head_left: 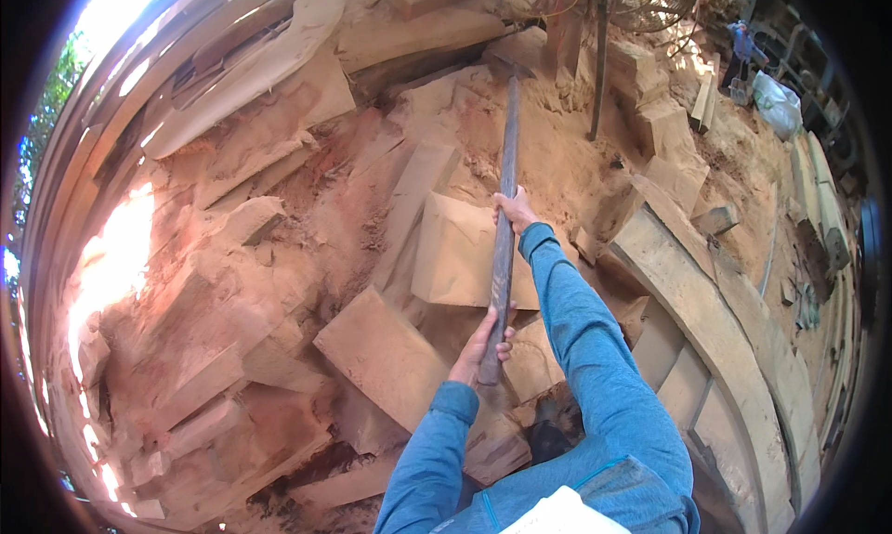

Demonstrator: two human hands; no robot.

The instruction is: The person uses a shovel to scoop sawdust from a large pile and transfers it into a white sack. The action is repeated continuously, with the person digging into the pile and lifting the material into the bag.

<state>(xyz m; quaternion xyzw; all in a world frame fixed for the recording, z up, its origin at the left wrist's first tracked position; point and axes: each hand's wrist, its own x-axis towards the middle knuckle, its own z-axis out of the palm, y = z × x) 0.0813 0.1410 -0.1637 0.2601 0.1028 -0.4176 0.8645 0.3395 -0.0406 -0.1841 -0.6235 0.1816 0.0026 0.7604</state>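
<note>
Both my hands grip the long, worn wooden handle of a hoe (pixel 506 176), which stretches away from me. My left hand (pixel 480 347) is wrapped round the handle near its close end. Farther up, my right hand (pixel 516 207) closes round it near the middle. The dark metal head (pixel 514 67) rests at or just above the sawdust by a post; its exact shape is hard to make out. Below the handle lies a pale sawn wood block (pixel 455 251), with another block (pixel 383 353) to its left.
Reddish sawdust (pixel 325 209) and jumbled offcuts surround me. Long curved-looking slabs (pixel 697 311) lie on the right, and stacked boards (pixel 251 79) at the upper left. A thin post (pixel 599 74) stands near the hoe head. Far right are a person (pixel 741 49) and a white sack (pixel 777 105).
</note>
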